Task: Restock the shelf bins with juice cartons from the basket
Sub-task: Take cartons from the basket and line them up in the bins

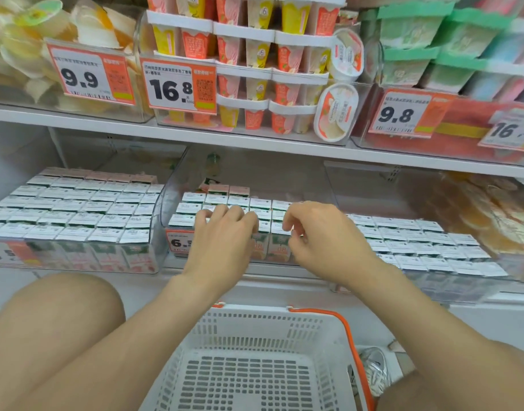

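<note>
Cartons of juice, the juice cartons (216, 200), stand in tight rows in the middle bin (172, 185) of the lower shelf, with their white tops up. The left hand (222, 235) lies on the near rows, its fingers bent over the carton tops and gripping them. The right hand (320, 235) is just right of it, with curled fingers at a near carton; I cannot tell if it holds one. The white basket (254, 311) is near, below the hands.
</note>
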